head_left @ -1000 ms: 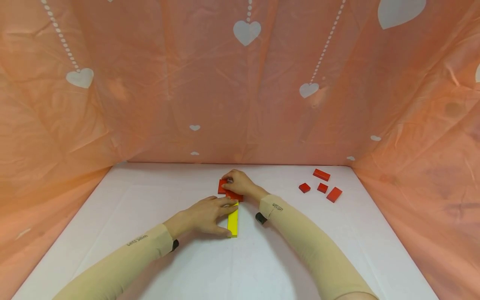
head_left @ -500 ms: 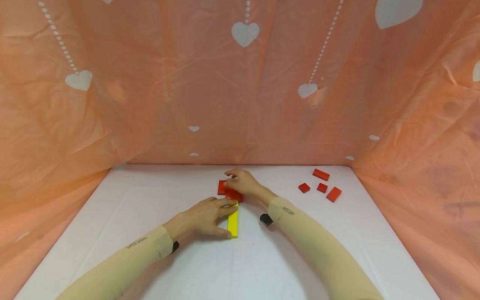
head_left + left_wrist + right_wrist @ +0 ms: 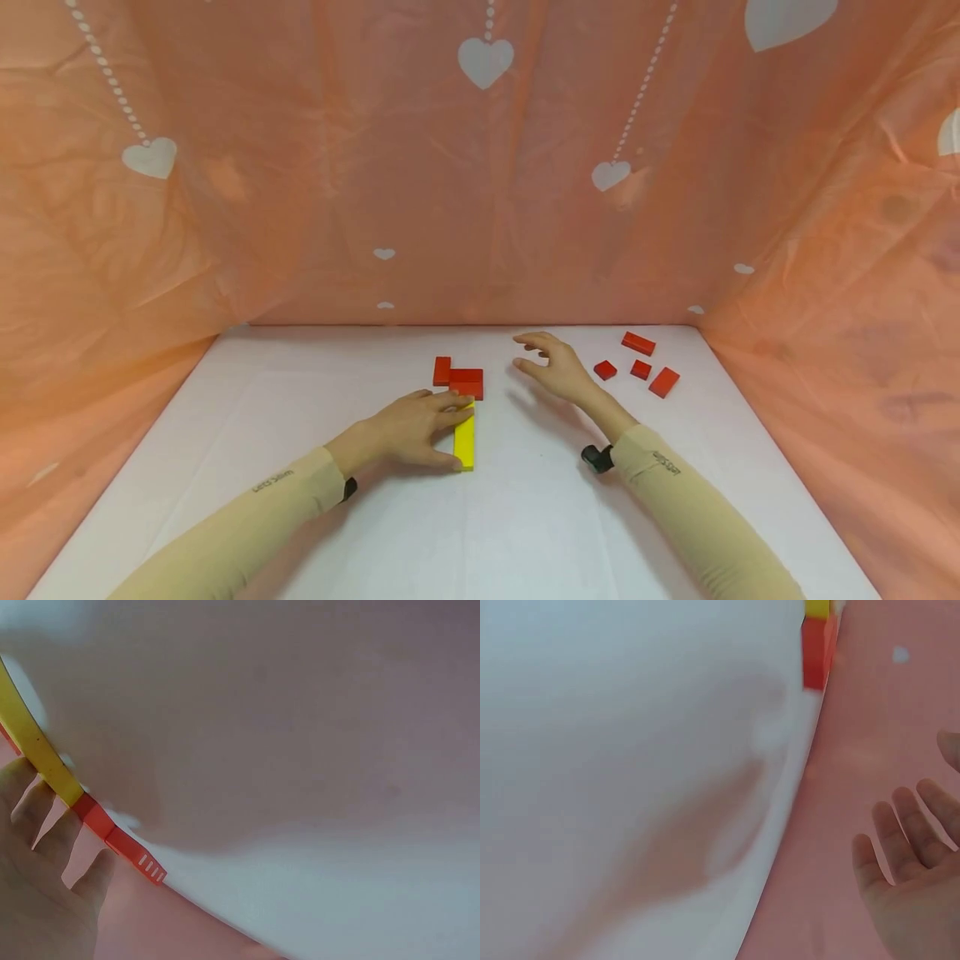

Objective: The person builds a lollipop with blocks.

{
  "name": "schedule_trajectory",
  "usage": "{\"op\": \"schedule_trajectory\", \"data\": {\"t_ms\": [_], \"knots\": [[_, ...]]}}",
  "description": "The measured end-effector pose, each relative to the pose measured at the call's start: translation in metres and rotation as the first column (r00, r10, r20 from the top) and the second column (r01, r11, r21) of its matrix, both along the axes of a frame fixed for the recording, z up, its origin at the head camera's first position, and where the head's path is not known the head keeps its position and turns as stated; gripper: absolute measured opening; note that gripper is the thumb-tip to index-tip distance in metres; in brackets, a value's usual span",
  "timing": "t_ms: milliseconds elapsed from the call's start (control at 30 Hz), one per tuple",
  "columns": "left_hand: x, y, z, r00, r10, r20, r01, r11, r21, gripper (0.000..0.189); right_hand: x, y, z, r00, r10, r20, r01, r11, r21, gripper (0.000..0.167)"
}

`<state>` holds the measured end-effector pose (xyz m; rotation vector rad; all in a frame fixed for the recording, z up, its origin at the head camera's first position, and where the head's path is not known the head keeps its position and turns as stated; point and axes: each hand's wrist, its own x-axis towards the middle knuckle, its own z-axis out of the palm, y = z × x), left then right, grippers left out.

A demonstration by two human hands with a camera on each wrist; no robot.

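Observation:
My left hand (image 3: pixel 408 431) spans a long yellow block (image 3: pixel 464 442) lying on the table, its thumb by the near end and its fingers over the far end. In the left wrist view, fairly straight fingers touch the side of the yellow block (image 3: pixel 36 746). Just beyond it lies a red block (image 3: pixel 467 383), and a narrower red block (image 3: pixel 442 371) adjoins that one's left side. The narrower red piece (image 3: pixel 139 855) shows pale slits in the left wrist view. My right hand (image 3: pixel 557 369) is above the table to their right, fingers spread, holding nothing.
Several loose red blocks lie at the back right, among them a small one (image 3: pixel 605 370) near my right hand and a longer one (image 3: pixel 638 343) behind. An orange curtain (image 3: pixel 480 200) with white hearts encloses the white table (image 3: pixel 525 533) at the back and sides.
My right hand has come off the red blocks and moved right, toward the loose ones, uncovering the two joined red pieces. The left hand has stayed on the yellow block.

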<state>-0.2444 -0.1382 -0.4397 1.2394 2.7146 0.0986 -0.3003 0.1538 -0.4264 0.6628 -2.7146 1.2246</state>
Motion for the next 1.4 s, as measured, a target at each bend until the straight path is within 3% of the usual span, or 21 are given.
{"op": "schedule_trajectory", "data": {"t_ms": [200, 533, 800, 1100, 1400], "knots": [[0.000, -0.002, -0.002, 1.000, -0.005, -0.018, 0.005, 1.000, 0.001, 0.083, 0.016, 0.050, -0.004, 0.995, -0.098, 0.014, 0.098, 0.995, -0.010, 0.046], [-0.005, -0.005, -0.005, 0.999, -0.016, -0.036, 0.016, 1.000, 0.001, 0.082, 0.035, 0.122, -0.006, 0.974, -0.224, -0.033, 0.226, 0.969, 0.101, 0.045], [-0.004, -0.004, -0.006, 1.000, -0.005, -0.026, 0.004, 1.000, -0.005, 0.082, 0.045, 0.165, -0.004, 0.953, -0.302, -0.027, 0.301, 0.929, 0.214, 0.047], [-0.003, -0.002, -0.006, 1.000, -0.007, -0.018, 0.007, 1.000, -0.002, 0.081, 0.044, 0.195, -0.010, 0.938, -0.345, 0.029, 0.323, 0.901, 0.290, 0.054], [0.000, -0.001, -0.005, 1.000, -0.004, -0.024, 0.004, 1.000, 0.012, 0.081, 0.041, 0.209, -0.017, 0.953, -0.303, 0.024, 0.272, 0.885, 0.377, 0.058]]}}
